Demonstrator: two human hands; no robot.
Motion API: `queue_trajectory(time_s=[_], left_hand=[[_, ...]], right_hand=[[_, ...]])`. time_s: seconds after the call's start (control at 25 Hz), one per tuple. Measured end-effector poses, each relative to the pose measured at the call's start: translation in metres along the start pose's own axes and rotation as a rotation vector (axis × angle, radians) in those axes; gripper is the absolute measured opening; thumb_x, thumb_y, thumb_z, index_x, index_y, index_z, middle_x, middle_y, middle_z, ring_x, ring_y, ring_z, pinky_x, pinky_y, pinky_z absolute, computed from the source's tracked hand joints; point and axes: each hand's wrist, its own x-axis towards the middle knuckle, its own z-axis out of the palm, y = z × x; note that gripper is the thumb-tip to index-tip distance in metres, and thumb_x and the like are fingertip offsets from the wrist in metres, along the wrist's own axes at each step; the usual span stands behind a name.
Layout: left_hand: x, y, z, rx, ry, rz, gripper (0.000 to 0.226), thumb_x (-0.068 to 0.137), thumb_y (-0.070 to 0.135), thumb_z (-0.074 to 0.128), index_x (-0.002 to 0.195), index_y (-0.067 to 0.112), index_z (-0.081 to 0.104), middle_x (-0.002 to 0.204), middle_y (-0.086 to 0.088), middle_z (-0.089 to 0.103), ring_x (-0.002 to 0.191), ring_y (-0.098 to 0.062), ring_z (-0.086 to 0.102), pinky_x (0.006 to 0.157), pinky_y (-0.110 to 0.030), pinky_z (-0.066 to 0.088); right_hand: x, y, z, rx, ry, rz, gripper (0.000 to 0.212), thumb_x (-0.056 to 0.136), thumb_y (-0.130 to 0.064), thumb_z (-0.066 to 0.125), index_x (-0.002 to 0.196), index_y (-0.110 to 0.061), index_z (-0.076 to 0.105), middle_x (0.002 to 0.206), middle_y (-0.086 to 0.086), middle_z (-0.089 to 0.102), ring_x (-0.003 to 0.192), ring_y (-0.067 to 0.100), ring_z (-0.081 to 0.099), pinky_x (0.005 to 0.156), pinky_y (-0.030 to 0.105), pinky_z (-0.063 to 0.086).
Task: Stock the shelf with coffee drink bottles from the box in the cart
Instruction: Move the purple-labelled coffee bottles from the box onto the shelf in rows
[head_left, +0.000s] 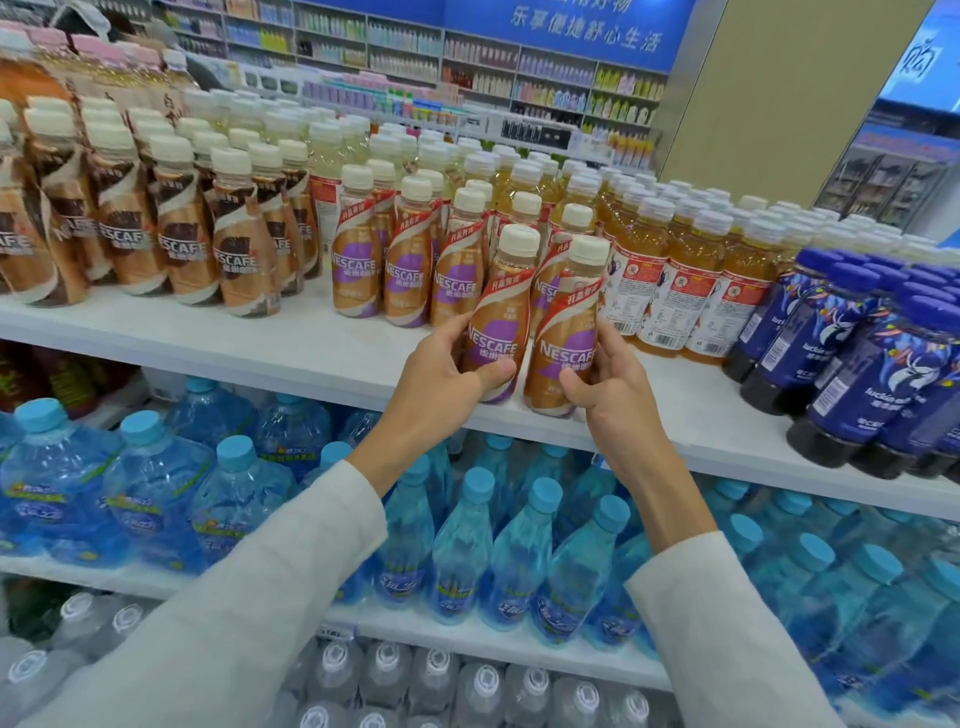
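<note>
Left hand (441, 374) grips one coffee bottle, the left bottle (498, 312), with its fingers round the bottle's left side and its thumb across the front of the label. Right hand (615, 384) grips a second, the right bottle (569, 332), with its fingers along the right side and its thumb on the front. Both hands are clamped on their loads. The two bottles sit side by side, nearly touching, with their tops leaning slightly right. Their bases lie just inside the near edge of the shelf (291, 345); whether they rest on the board cannot be told.

Clearances: a bare strip of shelf runs along the near edge and is widest left of the hands. A narrow gap separates the brown bottles (182, 244) on the left from the purple bottles (358, 260). Tea bottles (660, 280) stand just right of the held pair. Farther right, blue bottles (857, 358) reach the near edge.

Counts: two bottles are held. Three purple bottles form the front row left of the pair, and at least one more stands just behind it. Rows farther back overlap too much to count. Water bottles (511, 561) fill the tier below.
</note>
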Motion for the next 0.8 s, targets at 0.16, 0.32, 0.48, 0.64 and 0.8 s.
queue_trajectory(time_s=[0.16,0.32,0.48,0.64,0.8], left_hand=[[-0.008,0.000,0.004,0.102,0.026,0.029,0.065,0.086,0.035,0.079,0.144,0.027,0.050,0.130,0.011,0.065,0.118,-0.008,0.062,0.102,-0.036,0.054],[-0.010,0.009,0.004,0.145,0.011,0.019,0.071,0.084,0.038,0.080,0.146,0.027,0.048,0.132,0.012,0.063,0.118,-0.005,0.059,0.101,-0.030,0.052],[-0.016,0.012,0.005,0.223,0.101,0.015,0.076,0.079,0.036,0.085,0.145,0.027,0.048,0.133,0.010,0.061,0.117,-0.008,0.058,0.094,-0.025,0.052],[-0.018,0.008,0.009,0.242,0.214,0.008,0.071,0.076,0.034,0.088,0.137,0.023,0.055,0.128,0.006,0.064,0.106,-0.010,0.066,0.085,-0.021,0.055],[-0.004,0.003,0.016,0.300,0.284,0.030,0.069,0.072,0.038,0.090,0.132,0.022,0.058,0.123,0.005,0.065,0.102,-0.011,0.067,0.090,-0.033,0.059]], right_hand=[[-0.004,0.005,-0.005,-0.055,-0.046,-0.047,0.067,0.096,0.011,0.054,0.152,-0.021,0.038,0.137,-0.007,0.061,0.122,0.003,0.061,0.101,0.029,0.054],[-0.012,0.003,0.000,-0.140,-0.058,-0.051,0.076,0.091,0.000,0.069,0.154,-0.026,0.035,0.140,-0.008,0.060,0.124,0.005,0.060,0.101,0.029,0.054],[-0.027,0.000,0.008,-0.263,0.162,-0.051,0.079,0.086,-0.026,0.081,0.151,-0.030,0.037,0.140,-0.014,0.056,0.124,0.003,0.057,0.102,0.025,0.049],[-0.033,0.001,0.011,-0.351,0.234,-0.043,0.072,0.083,-0.030,0.083,0.145,-0.024,0.046,0.131,-0.011,0.061,0.108,-0.003,0.061,0.088,0.016,0.051],[-0.019,0.004,0.016,-0.434,0.271,-0.038,0.060,0.082,-0.031,0.084,0.134,-0.023,0.054,0.123,-0.009,0.065,0.096,-0.007,0.060,0.075,0.009,0.046]])
